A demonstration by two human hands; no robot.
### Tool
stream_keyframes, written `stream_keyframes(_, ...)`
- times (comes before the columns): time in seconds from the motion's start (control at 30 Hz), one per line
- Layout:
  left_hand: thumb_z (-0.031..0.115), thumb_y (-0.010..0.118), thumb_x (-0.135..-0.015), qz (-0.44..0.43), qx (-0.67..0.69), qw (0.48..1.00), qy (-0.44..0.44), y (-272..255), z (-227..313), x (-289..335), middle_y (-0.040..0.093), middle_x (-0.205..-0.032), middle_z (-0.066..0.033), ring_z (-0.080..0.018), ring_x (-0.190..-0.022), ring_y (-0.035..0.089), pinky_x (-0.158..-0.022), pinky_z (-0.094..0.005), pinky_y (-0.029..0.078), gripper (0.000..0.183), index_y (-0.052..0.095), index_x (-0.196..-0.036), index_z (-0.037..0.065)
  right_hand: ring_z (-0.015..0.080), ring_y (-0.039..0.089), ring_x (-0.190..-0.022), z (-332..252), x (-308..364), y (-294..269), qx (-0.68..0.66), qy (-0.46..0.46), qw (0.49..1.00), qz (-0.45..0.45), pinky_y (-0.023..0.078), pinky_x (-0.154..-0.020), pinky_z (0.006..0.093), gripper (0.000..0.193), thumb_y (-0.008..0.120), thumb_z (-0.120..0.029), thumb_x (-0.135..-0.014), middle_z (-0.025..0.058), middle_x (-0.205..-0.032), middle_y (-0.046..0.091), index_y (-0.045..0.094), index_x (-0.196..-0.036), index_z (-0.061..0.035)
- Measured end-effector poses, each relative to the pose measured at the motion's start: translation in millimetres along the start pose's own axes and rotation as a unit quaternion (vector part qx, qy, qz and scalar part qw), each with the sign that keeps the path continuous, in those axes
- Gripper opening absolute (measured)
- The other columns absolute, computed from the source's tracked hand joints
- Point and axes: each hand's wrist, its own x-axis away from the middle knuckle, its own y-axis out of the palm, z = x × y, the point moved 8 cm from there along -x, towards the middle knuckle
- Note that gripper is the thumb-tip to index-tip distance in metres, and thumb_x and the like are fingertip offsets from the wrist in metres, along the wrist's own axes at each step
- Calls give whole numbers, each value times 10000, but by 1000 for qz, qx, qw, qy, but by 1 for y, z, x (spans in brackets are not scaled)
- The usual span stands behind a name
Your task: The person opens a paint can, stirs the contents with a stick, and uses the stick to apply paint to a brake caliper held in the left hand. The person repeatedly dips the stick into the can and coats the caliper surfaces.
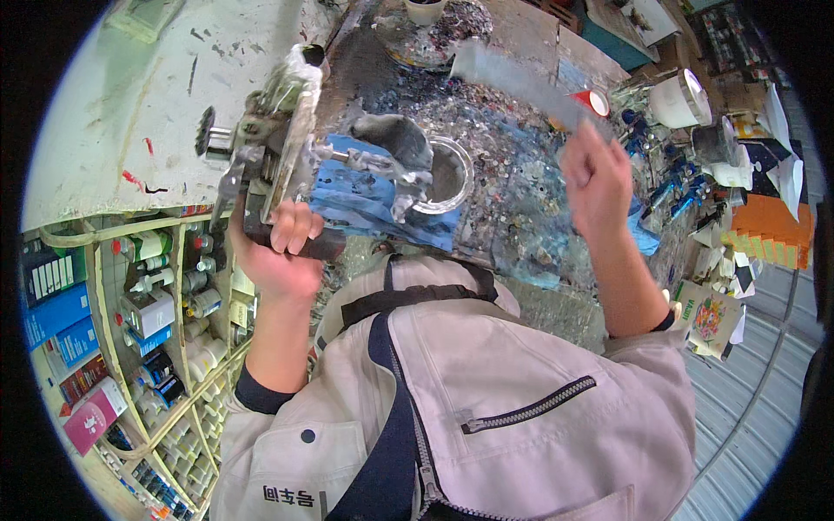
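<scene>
My left hand (287,247) is closed around the dark handle of a paint-smeared metal tool (291,148). From this tool a rod coated in grey paint reaches right, toward an open tin (466,178) with a silver rim. Beside the tin's mouth, a paint-coated grey flap (395,139) partly covers the view. Whether the rod touches the tin I cannot tell. My right hand (598,178), raised over the right part of the table, has its fingers closed on one end of a long flat grey strip (508,85). Motion smears the strip, so its exact kind is unclear.
Blue sheeting (356,195) lies under the tin on a paint-spattered table (521,204). A red-rimmed cup (594,102), a white tub (679,97) and several blue tools (682,195) stand at the right. Shelves (178,304) of bottles and boxes line the lower left.
</scene>
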Motion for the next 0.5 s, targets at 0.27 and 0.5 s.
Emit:
stream_keyframes(0.27,477,503,-1067,115,-92,983,-113,10,-18,-21,331,-568,69,-107,-518,360,-626,-314,377,443,525,-779,141,163,589,-670,-1,90,6,322,-364,873,-48,452,-588,281,176,673,46,-930,93,-825,667,748,-1088,32)
stream_keyframes(0.5,437,484,-1066,121,-176,962,-170,18,-22,-42,332,-585,72,-94,-534,358,-606,-304,383,396,567,-823,135,205,589,-649,-5,100,29,446,-500,733,-112,464,-560,328,454,733,24,-690,70,-851,670,791,-1140,-2)
